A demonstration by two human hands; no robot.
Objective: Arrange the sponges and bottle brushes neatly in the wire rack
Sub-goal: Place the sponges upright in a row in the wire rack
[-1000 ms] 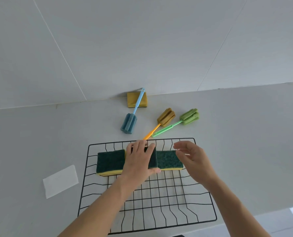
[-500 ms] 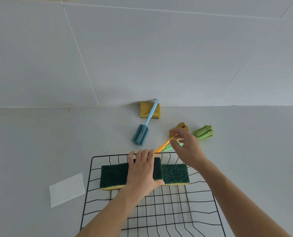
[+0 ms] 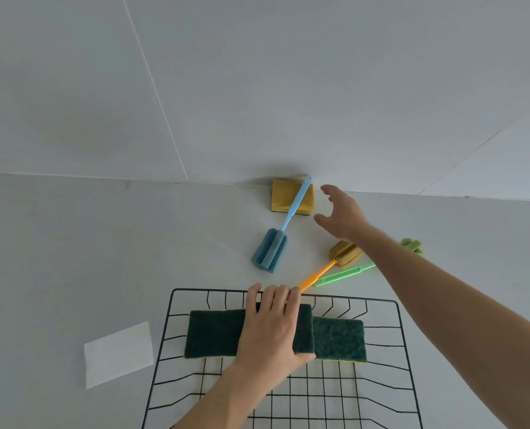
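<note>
Two green-topped sponges lie side by side at the far end of the black wire rack (image 3: 404, 345): a left sponge (image 3: 214, 332) and a right sponge (image 3: 339, 339). My left hand (image 3: 273, 326) lies flat over the left sponge, fingers reaching the rack's far rim. My right hand (image 3: 341, 212) hovers open, fingers spread, just right of a yellow sponge (image 3: 283, 196) against the wall. A blue bottle brush (image 3: 269, 249) rests with its handle over that sponge. An orange-handled brush (image 3: 344, 253) and a green brush (image 3: 344, 275) lie under my right forearm.
A white paper slip (image 3: 118, 352) lies on the grey counter left of the rack. The wall rises right behind the yellow sponge. The rack's near part holds nothing.
My right hand has moved away from the orange brush, up and back toward the yellow sponge by the wall. My left hand stays on the left sponge. The camera has tilted upward.
</note>
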